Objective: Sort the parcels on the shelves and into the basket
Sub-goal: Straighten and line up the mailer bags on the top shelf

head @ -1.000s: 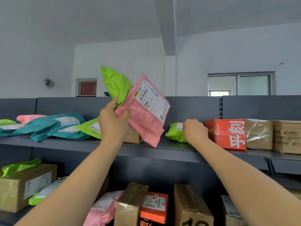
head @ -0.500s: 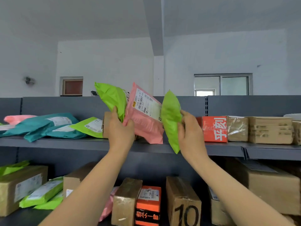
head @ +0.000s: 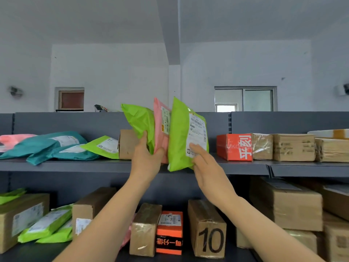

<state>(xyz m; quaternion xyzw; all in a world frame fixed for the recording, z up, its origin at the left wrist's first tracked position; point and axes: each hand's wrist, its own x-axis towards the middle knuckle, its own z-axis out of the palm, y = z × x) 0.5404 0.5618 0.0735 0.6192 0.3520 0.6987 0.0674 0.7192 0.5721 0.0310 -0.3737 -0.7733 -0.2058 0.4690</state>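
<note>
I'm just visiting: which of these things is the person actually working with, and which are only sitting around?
In use: left hand, gripping the plain green mailer and pink mailer; right hand, flat against the labelled green mailer.

Sitting by: teal mailers, orange box on the upper shelf, box marked 10, window.

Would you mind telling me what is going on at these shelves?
A person is sorting parcels at the grey metal upper shelf. The left hand grips a crumpled green plastic mailer and a pink plastic mailer upright; the right hand, fingers straight, presses a labelled green plastic mailer against them.
</note>
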